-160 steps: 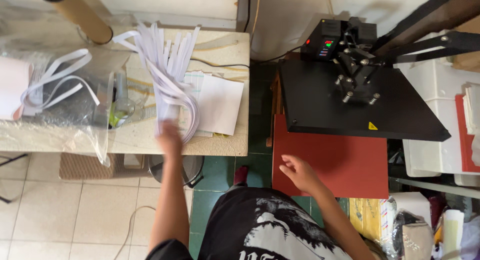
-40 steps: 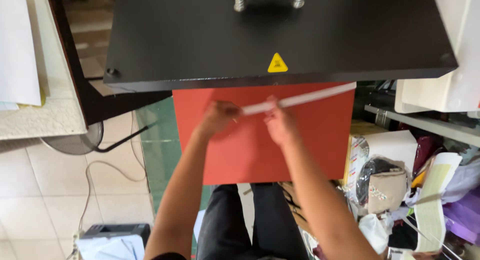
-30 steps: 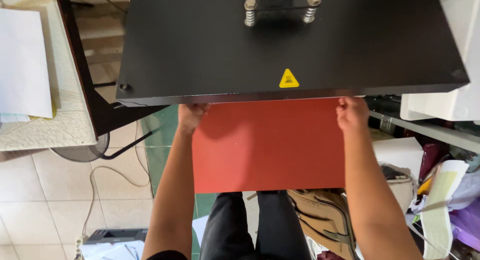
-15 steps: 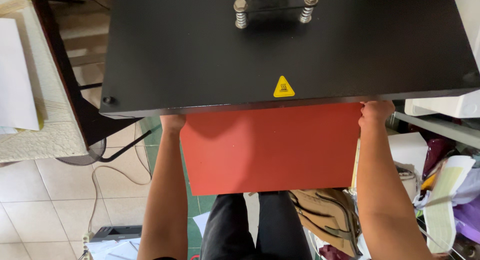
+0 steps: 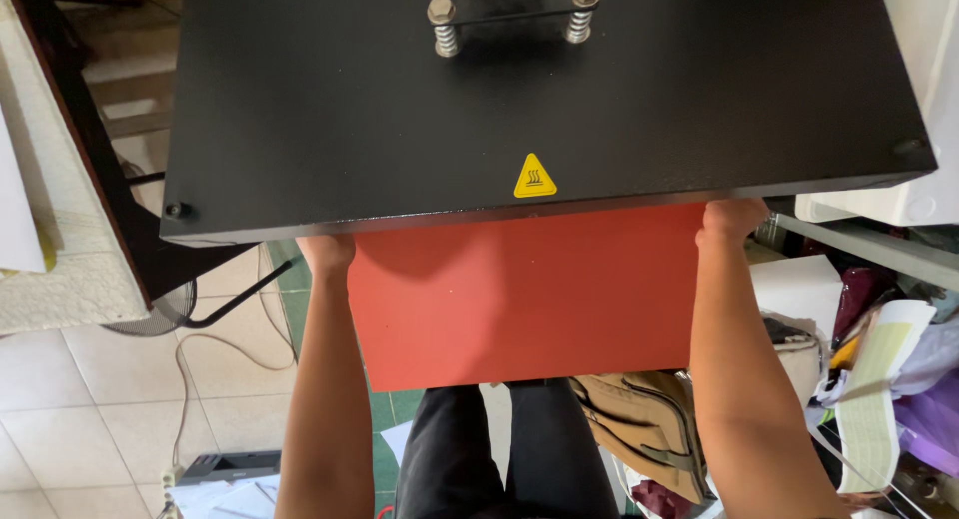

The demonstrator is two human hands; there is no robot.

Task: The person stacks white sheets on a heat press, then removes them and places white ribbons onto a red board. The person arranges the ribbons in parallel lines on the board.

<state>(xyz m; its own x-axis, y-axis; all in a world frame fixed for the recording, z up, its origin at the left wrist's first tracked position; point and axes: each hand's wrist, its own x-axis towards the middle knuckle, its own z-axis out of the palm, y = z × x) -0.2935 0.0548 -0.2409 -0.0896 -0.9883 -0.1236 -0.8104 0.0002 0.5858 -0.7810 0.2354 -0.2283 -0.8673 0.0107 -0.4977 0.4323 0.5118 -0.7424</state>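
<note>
A heat press fills the view: a big black upper plate (image 5: 519, 89) with a yellow warning sticker and two spring bolts hangs over a red lower pad (image 5: 519, 294). My left hand (image 5: 325, 249) reaches under the plate at the pad's left edge, and only its wrist end shows. At the pad's right edge my right hand (image 5: 731, 219) does the same, its fingers hidden beneath the plate. I cannot see what the fingers touch or hold.
A pale table (image 5: 60, 269) with a dark frame stands at the left. A fan base and cables (image 5: 215, 309) lie on the tiled floor. A tan bag (image 5: 639, 429) sits by my legs. White boxes, papers and bags (image 5: 879, 389) crowd the right.
Earlier my hands held a white strip over the red pad. They then spread to its left and right edges and slid under the black plate, where they stay now.
</note>
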